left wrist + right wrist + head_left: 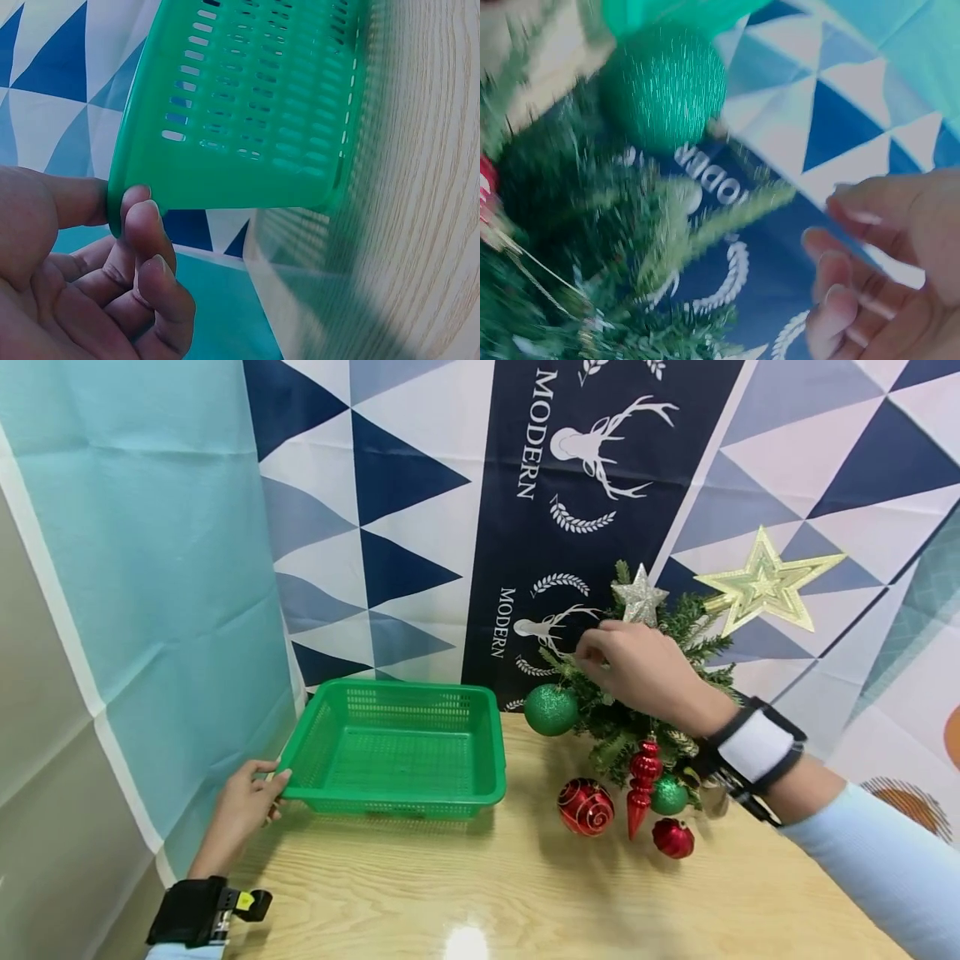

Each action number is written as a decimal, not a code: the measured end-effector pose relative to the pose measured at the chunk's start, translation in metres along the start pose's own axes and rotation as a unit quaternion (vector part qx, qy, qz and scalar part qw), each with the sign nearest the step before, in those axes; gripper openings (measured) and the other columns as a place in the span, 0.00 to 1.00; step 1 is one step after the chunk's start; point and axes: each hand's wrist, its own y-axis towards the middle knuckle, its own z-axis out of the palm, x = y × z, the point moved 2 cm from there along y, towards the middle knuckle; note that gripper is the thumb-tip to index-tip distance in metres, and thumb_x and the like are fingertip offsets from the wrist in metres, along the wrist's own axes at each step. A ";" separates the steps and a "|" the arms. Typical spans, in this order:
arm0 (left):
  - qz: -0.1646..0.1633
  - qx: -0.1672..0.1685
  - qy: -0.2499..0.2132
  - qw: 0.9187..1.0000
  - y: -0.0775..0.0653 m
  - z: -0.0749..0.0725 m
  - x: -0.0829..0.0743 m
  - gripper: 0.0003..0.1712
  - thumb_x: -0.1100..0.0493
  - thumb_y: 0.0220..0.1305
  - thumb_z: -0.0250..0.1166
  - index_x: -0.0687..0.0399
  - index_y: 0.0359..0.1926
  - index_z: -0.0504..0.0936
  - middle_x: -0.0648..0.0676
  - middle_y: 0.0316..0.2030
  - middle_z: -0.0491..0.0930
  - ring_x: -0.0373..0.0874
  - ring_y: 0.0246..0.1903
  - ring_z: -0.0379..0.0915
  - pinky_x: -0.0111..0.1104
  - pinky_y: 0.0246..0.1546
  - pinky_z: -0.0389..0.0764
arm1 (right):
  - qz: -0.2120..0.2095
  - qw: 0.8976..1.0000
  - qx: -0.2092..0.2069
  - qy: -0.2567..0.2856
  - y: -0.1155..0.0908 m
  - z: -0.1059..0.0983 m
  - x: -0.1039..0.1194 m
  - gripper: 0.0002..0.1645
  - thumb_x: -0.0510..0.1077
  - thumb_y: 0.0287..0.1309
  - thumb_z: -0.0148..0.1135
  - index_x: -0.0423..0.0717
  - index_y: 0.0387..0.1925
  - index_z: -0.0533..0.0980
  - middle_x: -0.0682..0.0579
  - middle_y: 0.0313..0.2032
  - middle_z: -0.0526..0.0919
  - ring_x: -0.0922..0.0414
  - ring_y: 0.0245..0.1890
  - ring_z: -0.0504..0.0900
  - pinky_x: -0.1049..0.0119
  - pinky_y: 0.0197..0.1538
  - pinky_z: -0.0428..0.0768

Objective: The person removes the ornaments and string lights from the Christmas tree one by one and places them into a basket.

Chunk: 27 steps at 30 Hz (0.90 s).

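Observation:
At the left, my left hand [242,806] pinches the near left corner of a green plastic basket [393,797]. In the left wrist view, its thumb and fingers [147,225] lie on either side of the rim. My right hand [647,670] hovers over a small artificial Christmas tree [708,647], fingers loosely curled and nothing seen between them. A glittery green ball [551,710] hangs on the tree's left side, and the right wrist view shows this green ball [664,86] beside a branch tip [757,206] near the fingers.
Red ornaments hang low on the tree: a swirled ball [586,807], a long finial [641,785] and a ribbed ball [673,838]. Another green ball [669,795] sits among them. A silver star [641,597] and a large gold star [765,581] stand higher. Patterned cloth [412,510] backs the wooden table [390,885].

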 end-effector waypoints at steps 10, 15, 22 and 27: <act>-0.012 -0.027 0.048 0.998 0.021 -0.007 0.041 0.47 0.28 0.74 0.48 0.53 0.79 0.55 0.61 0.43 0.80 0.51 0.32 0.79 0.37 0.29 0.78 | -0.006 0.991 0.113 0.066 -0.058 0.015 0.019 0.06 0.36 0.61 0.73 0.50 0.38 0.89 0.58 0.35 0.88 0.63 0.31 0.84 0.66 0.34 0.83; -0.032 -0.002 0.018 0.999 -0.009 -0.010 -0.016 0.44 0.37 0.79 0.52 0.63 0.78 0.54 0.66 0.41 0.80 0.56 0.31 0.77 0.40 0.29 0.76 | 0.013 0.986 0.141 0.083 -0.064 0.033 0.016 0.02 0.42 0.61 0.75 0.51 0.36 0.89 0.58 0.35 0.89 0.69 0.26 0.80 0.70 0.28 0.79; -0.023 -0.002 0.031 0.999 0.000 -0.002 0.005 0.44 0.35 0.80 0.48 0.61 0.79 0.53 0.64 0.41 0.80 0.53 0.30 0.78 0.38 0.30 0.77 | 0.038 0.984 0.152 0.089 -0.073 0.045 0.014 0.02 0.41 0.61 0.74 0.51 0.32 0.88 0.60 0.30 0.87 0.71 0.21 0.75 0.72 0.24 0.75; -0.003 -0.014 0.050 0.999 0.025 0.004 0.051 0.48 0.28 0.73 0.48 0.55 0.80 0.54 0.62 0.42 0.80 0.51 0.31 0.79 0.38 0.30 0.78 | 0.059 0.983 0.141 0.098 -0.078 0.046 0.014 0.09 0.37 0.60 0.73 0.53 0.28 0.86 0.61 0.26 0.84 0.69 0.18 0.72 0.70 0.22 0.73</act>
